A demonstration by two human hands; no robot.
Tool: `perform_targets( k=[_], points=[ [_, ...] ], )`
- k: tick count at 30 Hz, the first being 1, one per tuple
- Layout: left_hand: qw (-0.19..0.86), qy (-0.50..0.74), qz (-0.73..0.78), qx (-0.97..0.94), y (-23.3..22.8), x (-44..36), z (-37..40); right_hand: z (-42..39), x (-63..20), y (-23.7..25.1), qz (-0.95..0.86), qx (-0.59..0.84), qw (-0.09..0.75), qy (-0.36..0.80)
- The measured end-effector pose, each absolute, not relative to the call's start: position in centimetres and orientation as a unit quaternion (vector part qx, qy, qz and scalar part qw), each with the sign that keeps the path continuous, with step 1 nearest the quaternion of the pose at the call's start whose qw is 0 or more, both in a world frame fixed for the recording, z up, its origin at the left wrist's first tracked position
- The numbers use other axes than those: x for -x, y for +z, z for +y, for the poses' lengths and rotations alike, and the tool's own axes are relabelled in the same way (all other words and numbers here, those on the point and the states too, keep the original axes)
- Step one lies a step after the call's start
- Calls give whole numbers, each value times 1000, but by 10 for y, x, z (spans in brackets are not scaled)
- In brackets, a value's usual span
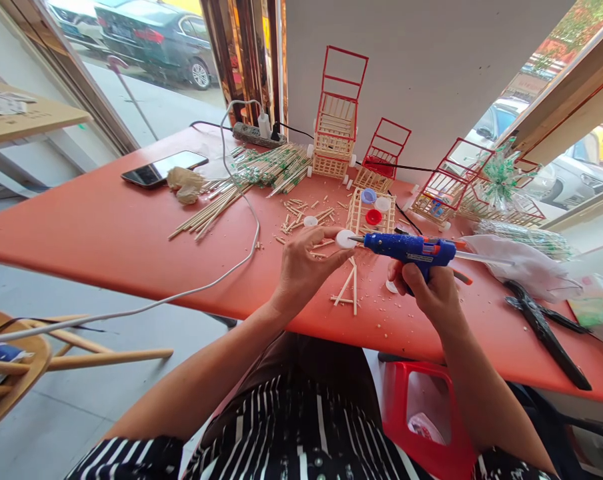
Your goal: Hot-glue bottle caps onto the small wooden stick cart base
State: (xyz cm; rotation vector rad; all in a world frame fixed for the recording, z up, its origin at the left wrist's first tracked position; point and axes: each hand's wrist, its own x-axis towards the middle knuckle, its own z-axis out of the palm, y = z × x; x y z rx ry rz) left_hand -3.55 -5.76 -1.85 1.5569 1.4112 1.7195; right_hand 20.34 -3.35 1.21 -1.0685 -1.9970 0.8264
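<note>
The right hand (429, 290) is wrapped tight around the blue glue gun (409, 248), and its tip points to 9 o'clock, right at a white cap (346, 239) that the left hand (304, 263) pinches in its fingers. Both hands sit near the front edge of the red table (106, 233), with a small stick frame (349, 288) lying flat between them. There is bare table at 9 o'clock, but sticks (216, 207), carts (336, 127) and black cutters (544, 330) crowd 12 and 3 o'clock.
</note>
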Motion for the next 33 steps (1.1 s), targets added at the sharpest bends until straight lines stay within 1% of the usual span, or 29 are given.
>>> perform_targets(
  k=[5,9,17,27,33],
  points=[
    [205,620,508,-561,-19,35,-58,-34,-204,9,-783,410,341,319],
    [193,618,511,-566,-19,35,-58,-34,-203,11,-787,425,349,279],
    [175,612,519,-570,-19,36,-58,-34,-202,14,-793,422,348,268],
    [174,624,506,-570,-21,35,-58,-32,-204,12,-794,422,341,272],
    [182,635,499,-561,-22,35,-59,-32,-207,12,-789,408,356,290]
  ],
)
